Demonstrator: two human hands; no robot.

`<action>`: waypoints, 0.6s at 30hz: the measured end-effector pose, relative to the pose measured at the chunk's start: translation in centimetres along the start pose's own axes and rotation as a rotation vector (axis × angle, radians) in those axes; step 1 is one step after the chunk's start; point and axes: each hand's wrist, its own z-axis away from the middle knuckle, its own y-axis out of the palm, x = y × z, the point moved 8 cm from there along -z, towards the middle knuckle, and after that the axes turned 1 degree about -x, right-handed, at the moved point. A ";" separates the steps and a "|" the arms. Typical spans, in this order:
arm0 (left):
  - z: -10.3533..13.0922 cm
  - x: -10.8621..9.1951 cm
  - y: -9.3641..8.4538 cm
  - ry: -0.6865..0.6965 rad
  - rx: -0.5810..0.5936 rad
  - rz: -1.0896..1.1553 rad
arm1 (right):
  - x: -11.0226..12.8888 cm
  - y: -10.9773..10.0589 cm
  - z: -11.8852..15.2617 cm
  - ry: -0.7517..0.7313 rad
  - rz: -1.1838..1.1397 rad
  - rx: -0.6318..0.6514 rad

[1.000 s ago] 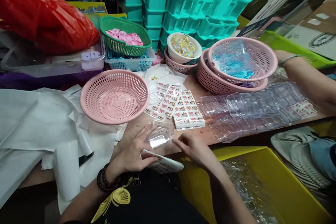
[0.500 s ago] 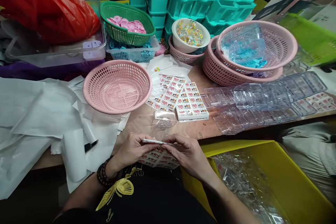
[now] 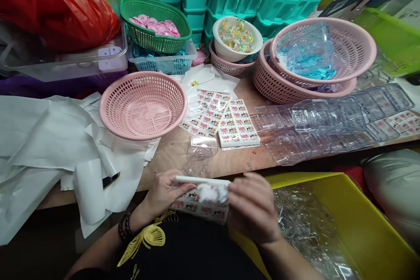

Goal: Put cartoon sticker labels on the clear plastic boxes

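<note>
My left hand (image 3: 169, 192) pinches the left end of a sticker sheet (image 3: 210, 210) printed with small cartoon figures; its upper edge is folded or curled to white. My right hand (image 3: 254, 205) is at the sheet's right end, smeared by motion, and its grip cannot be made out. A blurred whitish piece (image 3: 211, 193) shows between the hands, in front of the sheet. Just beyond them on the wooden table lies a clear plastic piece (image 3: 201, 151). A stack of sticker sheets (image 3: 239, 124) lies behind it, with loose sheets (image 3: 210, 113) to its left.
An empty pink basket (image 3: 144, 105) stands left of the stickers, near white backing paper (image 3: 49, 135). Clear plastic trays (image 3: 328, 118) line the right side. Behind are a green basket (image 3: 155, 43), white bowl (image 3: 225, 50) and pink baskets (image 3: 364, 61). A yellow bin (image 3: 361, 210) is at lower right.
My right hand has moved right, away from my left hand, and is now blurred. More of the sheet and the whitish piece show between the hands. The view has shifted slightly.
</note>
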 end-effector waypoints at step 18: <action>-4.0 -1.4 1.3 0.098 0.219 0.002 | -12.1 8.8 -5.9 1.187 -0.456 0.590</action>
